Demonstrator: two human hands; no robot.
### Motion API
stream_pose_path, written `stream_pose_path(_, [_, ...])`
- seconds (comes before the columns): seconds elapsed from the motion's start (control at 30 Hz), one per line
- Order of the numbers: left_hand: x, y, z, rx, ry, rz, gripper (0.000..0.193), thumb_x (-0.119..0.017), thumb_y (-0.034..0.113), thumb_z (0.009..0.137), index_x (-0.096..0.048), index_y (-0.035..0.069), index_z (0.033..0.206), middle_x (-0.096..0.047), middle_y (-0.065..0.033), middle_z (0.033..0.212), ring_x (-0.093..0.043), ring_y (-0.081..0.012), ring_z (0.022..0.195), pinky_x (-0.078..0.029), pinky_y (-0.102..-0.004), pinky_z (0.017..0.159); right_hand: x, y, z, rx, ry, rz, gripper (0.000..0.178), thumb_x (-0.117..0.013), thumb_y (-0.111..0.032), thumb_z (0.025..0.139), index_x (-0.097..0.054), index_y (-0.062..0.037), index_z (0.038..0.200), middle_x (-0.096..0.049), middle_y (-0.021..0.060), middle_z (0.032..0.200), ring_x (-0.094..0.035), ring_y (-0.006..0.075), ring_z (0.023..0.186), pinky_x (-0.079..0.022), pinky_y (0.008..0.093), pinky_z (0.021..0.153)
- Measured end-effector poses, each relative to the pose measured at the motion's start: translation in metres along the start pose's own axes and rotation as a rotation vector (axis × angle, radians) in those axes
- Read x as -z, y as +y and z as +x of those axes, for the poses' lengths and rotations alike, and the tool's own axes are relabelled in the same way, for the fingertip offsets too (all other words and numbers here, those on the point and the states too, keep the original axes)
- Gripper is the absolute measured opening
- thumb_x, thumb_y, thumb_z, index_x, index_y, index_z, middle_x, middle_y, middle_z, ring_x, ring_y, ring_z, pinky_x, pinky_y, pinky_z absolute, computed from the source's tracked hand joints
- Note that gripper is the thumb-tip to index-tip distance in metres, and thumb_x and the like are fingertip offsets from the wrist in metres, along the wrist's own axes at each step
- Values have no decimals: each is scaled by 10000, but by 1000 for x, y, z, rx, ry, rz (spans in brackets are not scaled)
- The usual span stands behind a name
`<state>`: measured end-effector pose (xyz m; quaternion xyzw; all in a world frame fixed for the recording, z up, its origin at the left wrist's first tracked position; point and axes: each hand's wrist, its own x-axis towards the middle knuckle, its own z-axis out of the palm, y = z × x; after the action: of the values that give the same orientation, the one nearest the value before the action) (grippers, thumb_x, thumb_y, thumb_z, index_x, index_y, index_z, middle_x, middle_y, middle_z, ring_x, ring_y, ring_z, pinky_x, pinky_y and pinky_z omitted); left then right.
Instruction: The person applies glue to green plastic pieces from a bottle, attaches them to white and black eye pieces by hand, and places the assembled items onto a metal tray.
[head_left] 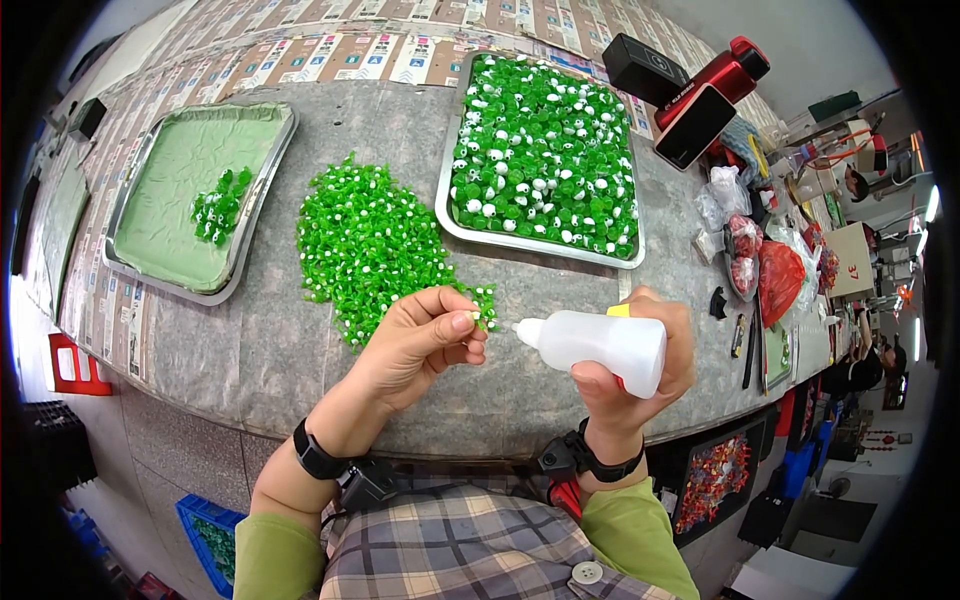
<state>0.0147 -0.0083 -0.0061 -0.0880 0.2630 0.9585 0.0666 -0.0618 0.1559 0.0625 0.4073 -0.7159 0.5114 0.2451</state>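
Left fingers (462,322) pinched on small green piece (486,321); right fingers (594,379) wrapped round white bottle (600,345), nozzle (530,332) just right of left fingers.

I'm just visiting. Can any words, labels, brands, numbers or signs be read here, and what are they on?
I won't copy wording or numbers, but printing shows here:
Cardboard sheets: repeated coloured printing, mostly too small to read.
Red container: pale lettering.
Black box: marking too small to read.
Brown carton: dark number.
White bottle in the right hand: no readable text.
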Motion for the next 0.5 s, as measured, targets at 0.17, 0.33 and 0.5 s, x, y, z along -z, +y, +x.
stream_pose_path(0.17, [-1, -1, 0, 4, -2, -6, 81, -555, 122, 793, -535, 50, 825, -586, -64, 734, -578, -128, 644, -495, -249, 610, 4, -1, 2, -20, 46, 34, 489, -753, -364, 568, -496, -23, 808, -507, 54, 684, -456, 156, 484, -336, 257, 409])
stream_pose_path(0.33, [0, 0, 0, 6, 3, 3, 83, -554, 125, 793, -533, 49, 819, -580, -64, 730, -570, -124, 638, -492, -246, 606, 5, 1, 2, 1, 20, -18, 483, -745, -368, 579, -494, -26, 811, -508, 52, 688, -452, 155, 482, -340, 260, 419])
stream_pose_path(0.5, [0, 0, 0, 3, -4, 6, 88, -560, 126, 790, -535, 46, 815, -578, -62, 731, -569, -124, 645, -491, -245, 608, 5, 1, 2, 13, 10, -59, 496, -749, -363, 574, -489, -26, 830, -501, 48, 690, -448, 150, 493, -341, 260, 427])
